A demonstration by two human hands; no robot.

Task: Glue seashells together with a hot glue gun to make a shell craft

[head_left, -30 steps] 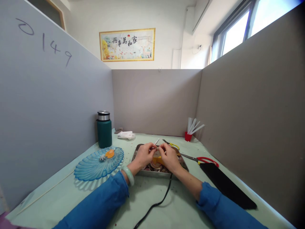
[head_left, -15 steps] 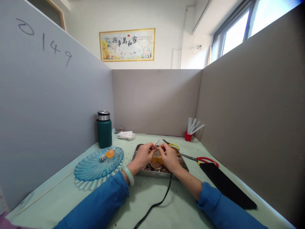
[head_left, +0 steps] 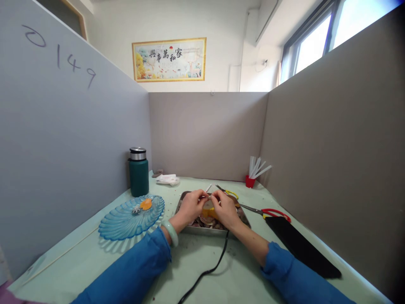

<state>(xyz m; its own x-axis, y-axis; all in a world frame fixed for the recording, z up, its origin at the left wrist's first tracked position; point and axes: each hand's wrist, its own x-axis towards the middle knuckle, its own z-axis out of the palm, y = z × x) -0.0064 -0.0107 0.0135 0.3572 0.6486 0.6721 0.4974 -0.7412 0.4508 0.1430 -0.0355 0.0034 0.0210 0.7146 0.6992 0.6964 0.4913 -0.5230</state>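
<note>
My left hand [head_left: 191,207] and my right hand [head_left: 224,208] meet fingertip to fingertip over a metal tray [head_left: 204,231]. Both are closed in a pinch; whatever lies between the fingers is too small and covered to name. Brown and pale shells [head_left: 198,223] fill the tray under them. A yellow tool [head_left: 210,213], mostly hidden by my right hand, lies on the shells. Just beyond my fingertips a short white stick [head_left: 208,188] points up and away. A black cord [head_left: 205,272] runs from the tray toward me.
At left are a blue scalloped plate [head_left: 117,226] bearing an orange piece [head_left: 146,204] and a green flask [head_left: 138,177]. Behind lies a white packet [head_left: 167,180]. To the right are yellow-handled scissors [head_left: 232,194], red-handled scissors [head_left: 275,212], a black strip [head_left: 303,247] and a red cup [head_left: 249,182] of translucent sticks.
</note>
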